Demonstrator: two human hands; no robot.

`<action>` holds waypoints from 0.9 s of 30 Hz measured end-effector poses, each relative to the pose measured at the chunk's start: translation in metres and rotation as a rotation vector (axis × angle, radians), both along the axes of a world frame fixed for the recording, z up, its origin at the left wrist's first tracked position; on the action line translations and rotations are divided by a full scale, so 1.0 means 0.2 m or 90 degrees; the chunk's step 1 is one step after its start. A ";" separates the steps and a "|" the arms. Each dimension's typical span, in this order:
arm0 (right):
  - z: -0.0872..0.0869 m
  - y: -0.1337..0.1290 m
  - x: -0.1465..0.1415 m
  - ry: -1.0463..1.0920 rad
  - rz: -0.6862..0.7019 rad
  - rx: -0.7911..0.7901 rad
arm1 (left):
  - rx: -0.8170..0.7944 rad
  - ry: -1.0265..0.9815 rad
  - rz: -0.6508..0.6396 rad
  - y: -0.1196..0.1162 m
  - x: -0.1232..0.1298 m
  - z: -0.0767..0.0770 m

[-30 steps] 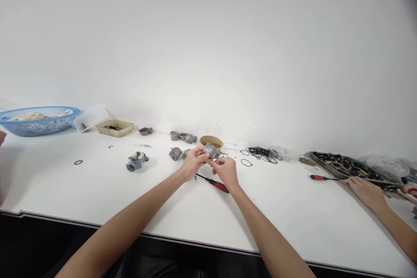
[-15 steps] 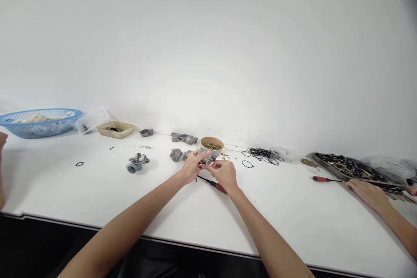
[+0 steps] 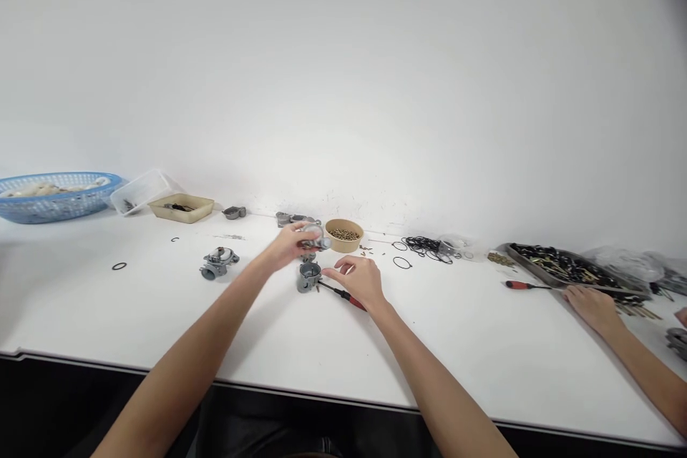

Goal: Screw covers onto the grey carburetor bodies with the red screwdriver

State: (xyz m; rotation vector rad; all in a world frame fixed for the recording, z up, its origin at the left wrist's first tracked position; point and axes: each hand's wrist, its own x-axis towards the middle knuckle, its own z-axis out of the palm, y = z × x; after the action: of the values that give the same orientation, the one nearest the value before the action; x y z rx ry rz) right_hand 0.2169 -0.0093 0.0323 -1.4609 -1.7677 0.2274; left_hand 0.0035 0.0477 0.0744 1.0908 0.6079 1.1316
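My left hand [image 3: 290,246] is closed around a grey metal carburetor part [image 3: 316,237], raised above the table near the bowl of brass pieces. Just below it, a grey carburetor body [image 3: 310,278] stands on the white table with its round opening facing up. My right hand [image 3: 361,279] is beside this body, thumb and fingers apart; its fingertips are close to the rim, and I cannot tell if they touch. Under the right hand lies a screwdriver [image 3: 348,298] with a red and black handle, its shaft pointing toward the body. Another carburetor [image 3: 219,262] sits farther left.
A tan bowl [image 3: 344,237] holds small brass pieces. Black rubber rings [image 3: 424,246] lie right of it. A co-worker's hand [image 3: 593,309] rests near a metal tray [image 3: 580,279] and a second screwdriver [image 3: 519,285]. A blue basket [image 3: 64,209] and a yellowish tray [image 3: 182,212] stand left.
My left hand has moved left and up with a carburetor part. My right hand has let go of what it pinched and opened slightly. A carburetor body now shows on the table between them.
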 end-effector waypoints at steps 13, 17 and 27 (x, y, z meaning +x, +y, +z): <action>-0.01 -0.01 -0.03 -0.009 0.050 -0.051 | -0.153 0.438 -0.177 0.14 -0.47 -0.09; 0.00 -0.02 -0.04 -0.008 0.057 -0.063 | -0.184 0.444 -0.163 0.15 -0.46 -0.13; 0.02 -0.04 -0.04 -0.029 0.052 -0.117 | -0.154 0.482 -0.060 0.17 -0.48 -0.14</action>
State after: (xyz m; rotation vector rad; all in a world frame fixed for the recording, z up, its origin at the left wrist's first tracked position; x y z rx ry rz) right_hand 0.2081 -0.0178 0.0356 -1.5341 -1.8860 0.4121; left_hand -0.0918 0.0813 0.0459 1.3097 1.2322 0.5132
